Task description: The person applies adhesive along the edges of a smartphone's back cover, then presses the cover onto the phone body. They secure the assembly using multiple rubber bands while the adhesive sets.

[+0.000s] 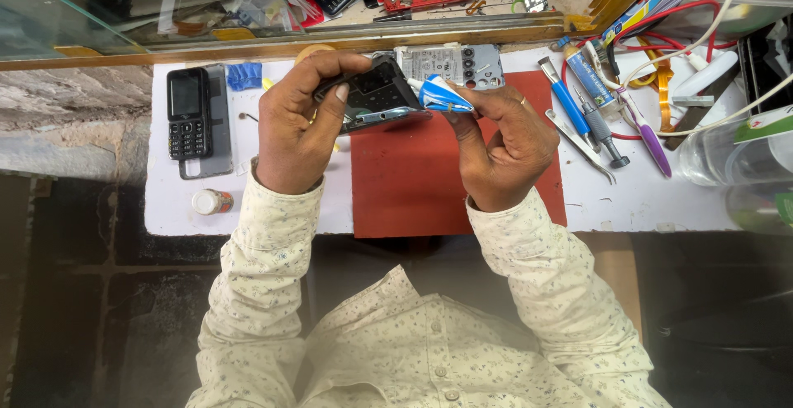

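Up near the far edge of the red mat [429, 185], a dark phone part [376, 94] sits in the left hand [293, 131], fingers closed over its left end, so its long axis runs left to right, tilted slightly. The right hand [504, 148] pinches a blue-and-white tube [442, 96] (crumpled, nearly spent), nozzle pointing left and touching the part's right end. A pale keypad frame [454, 63] lies just behind. Well apart on the white table [628, 201]: a black phone [188, 113] left, a small bottle [211, 201], tweezers [581, 145] and a purple tool [648, 139] right.
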Demonstrator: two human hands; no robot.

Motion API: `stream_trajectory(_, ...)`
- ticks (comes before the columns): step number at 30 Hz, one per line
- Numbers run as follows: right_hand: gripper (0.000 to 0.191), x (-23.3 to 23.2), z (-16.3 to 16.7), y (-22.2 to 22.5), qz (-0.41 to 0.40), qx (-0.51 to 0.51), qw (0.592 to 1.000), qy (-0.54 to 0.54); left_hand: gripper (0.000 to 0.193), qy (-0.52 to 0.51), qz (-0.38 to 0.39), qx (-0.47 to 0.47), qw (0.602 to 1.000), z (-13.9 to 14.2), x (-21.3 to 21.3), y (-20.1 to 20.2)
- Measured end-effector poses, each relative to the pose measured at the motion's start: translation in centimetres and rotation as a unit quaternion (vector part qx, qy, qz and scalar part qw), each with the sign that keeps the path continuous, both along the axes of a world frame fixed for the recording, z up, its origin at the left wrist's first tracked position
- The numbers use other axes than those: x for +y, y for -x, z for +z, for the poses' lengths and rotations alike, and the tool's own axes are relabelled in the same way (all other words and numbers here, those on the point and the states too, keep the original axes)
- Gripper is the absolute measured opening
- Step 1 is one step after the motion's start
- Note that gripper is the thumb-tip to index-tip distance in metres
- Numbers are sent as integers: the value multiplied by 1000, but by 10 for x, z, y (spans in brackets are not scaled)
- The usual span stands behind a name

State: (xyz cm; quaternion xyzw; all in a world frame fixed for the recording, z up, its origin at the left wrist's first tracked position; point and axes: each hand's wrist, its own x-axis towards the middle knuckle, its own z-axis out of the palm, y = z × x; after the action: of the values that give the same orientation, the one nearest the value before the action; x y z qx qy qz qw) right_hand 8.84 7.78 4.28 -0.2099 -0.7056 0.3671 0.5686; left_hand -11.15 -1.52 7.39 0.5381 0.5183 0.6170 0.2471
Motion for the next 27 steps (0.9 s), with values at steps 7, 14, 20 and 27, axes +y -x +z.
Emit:
stream_trajectory(7,18,-3,1,-3,-27,25,999,27,28,10,9,0,1000,-2,12,1)
stream_trajectory(14,19,3,11,0,-59,24,998,5,29,10,-1,16,1000,0,23,-8)
stream_trajectory(20,19,6,11,-1,-42,40,998,0,28,23,-4,15,1000,3,23,-13)
stream_trajectory(27,18,12,6,1,-64,21,998,-13,28,18,-9,7,1000,2,25,-13)
